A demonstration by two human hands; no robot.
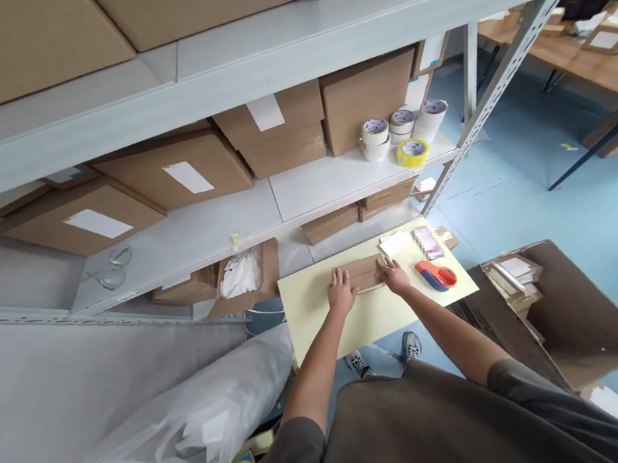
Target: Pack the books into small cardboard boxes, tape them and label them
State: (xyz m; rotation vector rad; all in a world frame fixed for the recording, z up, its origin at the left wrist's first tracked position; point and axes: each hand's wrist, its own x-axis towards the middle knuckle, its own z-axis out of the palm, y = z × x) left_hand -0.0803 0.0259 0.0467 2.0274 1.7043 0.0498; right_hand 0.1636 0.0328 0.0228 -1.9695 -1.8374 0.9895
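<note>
2 hands (342, 294) (394, 276), fingers (337, 277) part-spread on flat rect. cardbd box (364, 274), smooth ylw tabletop (319, 328)

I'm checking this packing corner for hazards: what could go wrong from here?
The tape dispenser sits near the table's right end, close to the forearm of the right hand, which rests on the cardboard box; a sideways sweep could knock it off. The yellow tape roll, near the shelf's front edge, might fall if bumped.
</note>
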